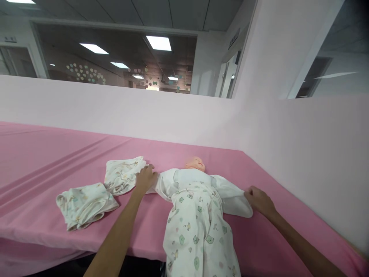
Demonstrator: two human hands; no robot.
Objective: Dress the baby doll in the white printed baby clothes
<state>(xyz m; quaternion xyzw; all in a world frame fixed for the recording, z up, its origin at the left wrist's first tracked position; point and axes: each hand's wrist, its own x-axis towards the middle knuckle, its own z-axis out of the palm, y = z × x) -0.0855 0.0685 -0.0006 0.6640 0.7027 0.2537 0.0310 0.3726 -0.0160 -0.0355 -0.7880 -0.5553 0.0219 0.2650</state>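
A baby doll (196, 164) lies on the pink-covered table, its head at the far end and its body hidden by cloth. Over it is spread a white baby garment (196, 223) with a green animal print, whose lower part hangs toward me over the near edge. Its plain white sides stretch out left and right. My left hand (147, 177) is closed at the left end of the garment, close beside a folded cloth. On the other side, my right hand (261, 201) pinches the tip of the white right side (235, 196).
Two printed white cloths, one crumpled (123, 173) and one folded (86, 206), lie on the left of the pink sheet (57, 161). A white wall (144, 115) with windows runs behind the table and meets another wall (311, 154) at the right.
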